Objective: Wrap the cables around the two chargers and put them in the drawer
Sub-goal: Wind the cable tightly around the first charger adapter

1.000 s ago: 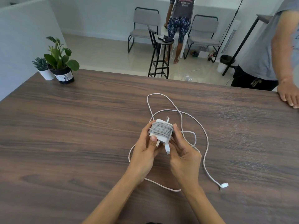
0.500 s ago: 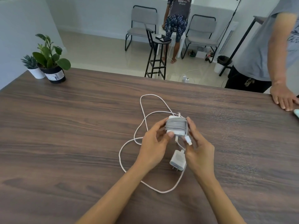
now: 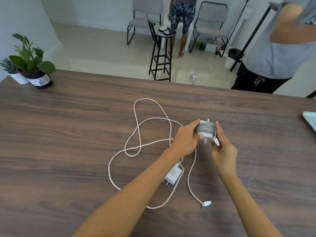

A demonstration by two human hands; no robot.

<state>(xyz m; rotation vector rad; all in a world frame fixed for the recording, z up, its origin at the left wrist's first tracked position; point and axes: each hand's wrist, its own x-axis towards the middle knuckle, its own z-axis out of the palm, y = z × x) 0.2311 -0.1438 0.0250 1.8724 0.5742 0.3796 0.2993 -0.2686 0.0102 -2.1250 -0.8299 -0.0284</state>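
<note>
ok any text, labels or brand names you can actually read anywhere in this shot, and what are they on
None reads clearly.
White sticker on the black plastic plant pot: dark print, too blurred to read.
White cable-wrapped charger held in both hands: no legible marking.
White plug charger lying on the table: none visible.

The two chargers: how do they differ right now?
The wrapped charger is held above the table between the left hand and right hand; the loose charger lies on the table, partly under the left forearm. The wrapped charger has grey cable wound tightly round it; the loose charger's white cable sprawls in loops, its connector lying free. Both bodies are white blocks with prongs.
</note>
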